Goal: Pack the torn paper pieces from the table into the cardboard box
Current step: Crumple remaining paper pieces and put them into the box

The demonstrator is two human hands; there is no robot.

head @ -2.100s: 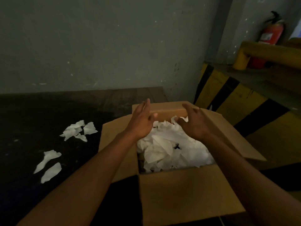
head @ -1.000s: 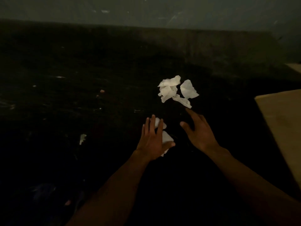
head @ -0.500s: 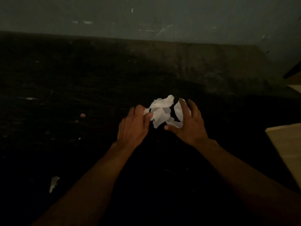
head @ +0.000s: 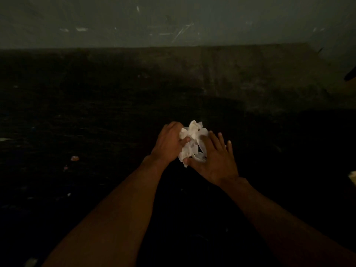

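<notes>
A bunch of white torn paper pieces [head: 191, 140] sits between my two hands over the dark table [head: 96, 122]. My left hand [head: 167, 144] curls around the bunch from the left, thumb pressed into it. My right hand [head: 215, 160] presses flat against the bunch from the right and front, fingers spread. Only a pale sliver of the cardboard box [head: 353, 179] shows at the right edge.
A grey wall [head: 173, 22] rises behind the table's far edge. A few small scraps lie on the table at the left [head: 74, 158] and near the lower left corner [head: 30, 262]. The scene is very dim.
My hands went from the box to the table, swept the loose pieces together, and now squeeze them into one bunch. The view has shifted left, so the box is nearly out of frame.
</notes>
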